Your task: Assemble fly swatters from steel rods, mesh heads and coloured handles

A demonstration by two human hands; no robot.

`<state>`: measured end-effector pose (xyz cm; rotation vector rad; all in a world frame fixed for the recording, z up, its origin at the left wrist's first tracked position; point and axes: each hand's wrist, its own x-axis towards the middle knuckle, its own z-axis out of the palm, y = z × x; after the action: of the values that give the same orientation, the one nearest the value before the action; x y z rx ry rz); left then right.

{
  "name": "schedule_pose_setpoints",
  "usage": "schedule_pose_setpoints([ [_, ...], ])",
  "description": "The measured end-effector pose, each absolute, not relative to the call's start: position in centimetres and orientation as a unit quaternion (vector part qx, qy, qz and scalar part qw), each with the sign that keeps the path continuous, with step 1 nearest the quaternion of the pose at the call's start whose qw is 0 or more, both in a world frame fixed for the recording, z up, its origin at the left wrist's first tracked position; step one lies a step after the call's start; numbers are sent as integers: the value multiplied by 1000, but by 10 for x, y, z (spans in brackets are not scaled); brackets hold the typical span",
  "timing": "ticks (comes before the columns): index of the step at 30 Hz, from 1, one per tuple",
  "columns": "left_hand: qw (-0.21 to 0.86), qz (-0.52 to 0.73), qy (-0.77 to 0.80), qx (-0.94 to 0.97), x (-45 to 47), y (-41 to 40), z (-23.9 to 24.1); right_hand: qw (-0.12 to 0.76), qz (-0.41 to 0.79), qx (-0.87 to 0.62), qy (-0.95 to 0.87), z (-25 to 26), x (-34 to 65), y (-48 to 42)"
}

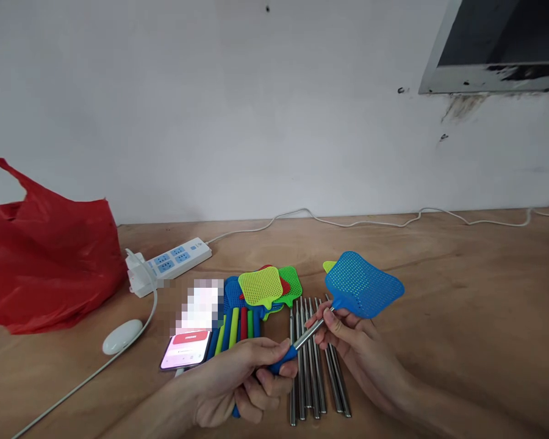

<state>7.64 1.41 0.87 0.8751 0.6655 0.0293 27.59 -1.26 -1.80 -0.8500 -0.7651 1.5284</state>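
A fly swatter (363, 286) with a blue perforated head, metal rod and blue grip is held between my two hands, tilted up to the right. My left hand (251, 378) is wrapped round the blue grip. Near the head, the fingers of my right hand (348, 335) pinch the rod. Below them, several metal rods (307, 372) lie on the table. Loose swatter heads, a yellow-green one (260, 286) on top, are piled to the left. Several coloured grips (233, 329) lie in a row, partly hidden by my left hand. Another yellow-green head (328, 266) peeks out behind the blue one.
A lit phone (187, 347) lies left of the grips. Behind it are a white power strip (183, 256) and its cable along the wall. A white oval device (122, 337) and a red plastic bag (50, 262) are on the left of the wooden table (476, 305).
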Motion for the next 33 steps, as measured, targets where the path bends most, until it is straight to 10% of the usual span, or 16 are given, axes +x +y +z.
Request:
schedule_pose_setpoints([
  [8,147,120,513,837,55,0,1,702,515,-412,-271,-21,309,20],
  [15,263,224,521,780,45,8,0,648,552,-403,-336,-29,316,21],
  [33,5,-8,621,784,49,34,4,469,705,-366,-385,-26,318,28],
])
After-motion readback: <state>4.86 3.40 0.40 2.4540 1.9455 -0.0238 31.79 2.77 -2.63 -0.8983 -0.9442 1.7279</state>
